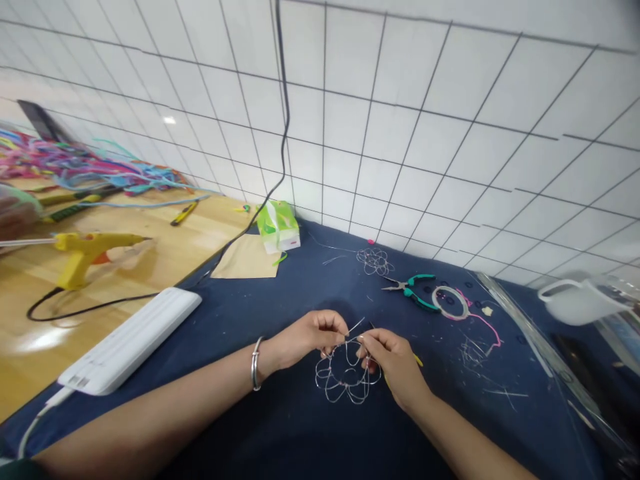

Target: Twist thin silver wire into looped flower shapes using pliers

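Note:
Between my two hands is a flower-shaped wire frame [349,387], a ring of thin silver loops. My left hand [324,333], with a silver bangle [256,363] on its wrist, pinches the frame's upper left edge, and a short wire end sticks up beside the fingers. My right hand [390,357] grips the upper right side with thumb and fingertips. Behind it a yellow-handled tool [418,361] is mostly hidden. Farther back on the dark blue mat lie a second wire flower [375,261] and teal-handled pliers [417,291].
Right of the pliers are a wire coil [450,302], wire scraps [475,353] and a white mug [583,300]. A white power strip [133,340], a yellow glue gun [95,250], a tissue pack [279,227] and colourful pipe cleaners [95,163] lie left. A tiled wall [345,120] stands behind.

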Motion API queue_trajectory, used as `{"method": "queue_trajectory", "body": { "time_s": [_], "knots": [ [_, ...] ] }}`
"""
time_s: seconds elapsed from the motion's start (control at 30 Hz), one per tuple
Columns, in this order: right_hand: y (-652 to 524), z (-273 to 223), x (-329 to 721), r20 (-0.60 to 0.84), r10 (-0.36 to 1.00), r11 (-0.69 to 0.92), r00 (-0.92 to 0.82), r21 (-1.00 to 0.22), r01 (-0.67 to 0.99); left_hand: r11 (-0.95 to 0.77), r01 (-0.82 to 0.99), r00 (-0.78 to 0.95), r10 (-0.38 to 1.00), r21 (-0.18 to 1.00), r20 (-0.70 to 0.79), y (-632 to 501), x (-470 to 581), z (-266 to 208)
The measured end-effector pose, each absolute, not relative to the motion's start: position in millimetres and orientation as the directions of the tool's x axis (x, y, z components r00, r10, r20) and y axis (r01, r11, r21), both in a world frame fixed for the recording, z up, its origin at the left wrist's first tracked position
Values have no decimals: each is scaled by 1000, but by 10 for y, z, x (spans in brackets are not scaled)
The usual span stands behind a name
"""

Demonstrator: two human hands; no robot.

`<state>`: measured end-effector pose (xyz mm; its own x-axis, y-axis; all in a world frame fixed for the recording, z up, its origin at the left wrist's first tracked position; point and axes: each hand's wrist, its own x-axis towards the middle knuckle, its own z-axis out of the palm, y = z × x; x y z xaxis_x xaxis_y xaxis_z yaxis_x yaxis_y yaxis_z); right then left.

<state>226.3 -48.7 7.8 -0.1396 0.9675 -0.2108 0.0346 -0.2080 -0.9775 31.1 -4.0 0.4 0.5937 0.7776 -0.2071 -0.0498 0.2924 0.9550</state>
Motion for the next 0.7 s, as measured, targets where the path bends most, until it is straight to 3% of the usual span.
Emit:
{"method": "queue_trajectory", "body": {
  "time_s": [0.47, 0.7],
  "knots": [
    [-528, 49, 2243, -192, 973, -185, -126, -981, 66, 336, -70, 701, 687, 939, -194, 20, 207, 16],
    [-520, 72, 2245, -147, 958, -115, -244, -983, 143, 342, -62, 705, 680, 938, -201, 13, 191, -13]
  ]
}}
